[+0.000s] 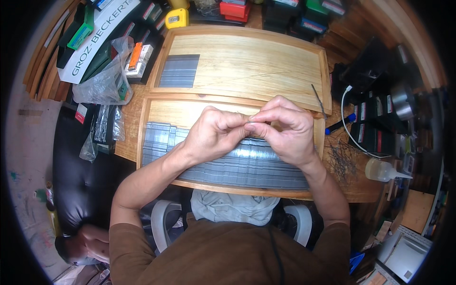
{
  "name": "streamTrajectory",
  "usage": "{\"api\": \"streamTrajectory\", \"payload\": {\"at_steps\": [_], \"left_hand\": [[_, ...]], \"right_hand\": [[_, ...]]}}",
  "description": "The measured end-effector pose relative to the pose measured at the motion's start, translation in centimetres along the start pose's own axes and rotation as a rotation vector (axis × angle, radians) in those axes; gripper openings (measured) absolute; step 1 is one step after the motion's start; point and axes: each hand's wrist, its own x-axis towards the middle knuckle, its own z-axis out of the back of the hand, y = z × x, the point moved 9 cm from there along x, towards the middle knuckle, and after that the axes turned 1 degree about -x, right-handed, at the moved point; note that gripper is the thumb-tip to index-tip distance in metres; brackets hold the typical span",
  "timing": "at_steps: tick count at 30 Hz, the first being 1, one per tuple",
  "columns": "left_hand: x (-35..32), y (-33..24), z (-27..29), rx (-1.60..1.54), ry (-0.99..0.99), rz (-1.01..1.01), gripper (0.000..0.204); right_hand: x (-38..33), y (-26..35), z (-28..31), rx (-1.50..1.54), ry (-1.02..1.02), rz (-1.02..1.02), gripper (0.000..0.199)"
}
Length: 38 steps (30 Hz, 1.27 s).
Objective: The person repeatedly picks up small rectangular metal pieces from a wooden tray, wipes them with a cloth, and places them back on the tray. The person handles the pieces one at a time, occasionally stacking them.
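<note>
My left hand (213, 134) and my right hand (285, 128) meet above the near wooden tray (156, 111), fingertips pinched together on a small bundle of thin grey metal needles (253, 122). Most of that bundle is hidden by my fingers. Rows of grey metal needles (247, 166) lie flat in the near tray beneath both hands. A smaller block of the same grey needles (179, 71) lies in the far wooden tray (266, 61), at its left end.
Loose needles (342, 159) are scattered on the table right of the trays, by a small clear squeeze bottle (382, 170) and a blue-handled tool (339, 124). Boxes and a plastic bag (102, 83) crowd the left; dark boxes (375, 126) the right. Another person (78, 244) is at lower left.
</note>
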Motion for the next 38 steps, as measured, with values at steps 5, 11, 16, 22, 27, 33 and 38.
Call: {"api": "streamTrajectory", "payload": {"at_steps": [5,11,16,22,27,33,38], "left_hand": [[0.0,0.7,-0.1,-0.082,-0.049,-0.016,0.015],[0.1,0.1,0.0,-0.068,-0.020,0.019,0.017],[0.1,0.2,0.0,-0.092,-0.038,0.043,0.017],[0.0,1.4,-0.2,-0.171,-0.034,0.104,0.019],[-0.2,0.8,0.5,-0.269,-0.157,-0.001,0.024],[-0.6,0.1,0.0,-0.182,-0.151,-0.048,0.024],[-0.5,0.0,-0.7,-0.163,-0.053,0.019,0.024]], "right_hand": [[0.1,-0.1,0.1,-0.009,0.008,-0.003,0.012],[0.2,0.8,-0.2,-0.107,0.021,0.033,0.012],[0.1,1.1,-0.2,-0.122,0.000,0.029,0.011],[0.1,1.2,0.3,-0.171,-0.013,0.034,0.008],[0.3,5.4,5.7,-0.306,-0.137,0.129,0.006],[-4.9,8.6,13.7,-0.798,-0.073,-0.360,0.007],[-3.3,6.5,8.1,-0.578,0.033,-0.253,0.009]]}}
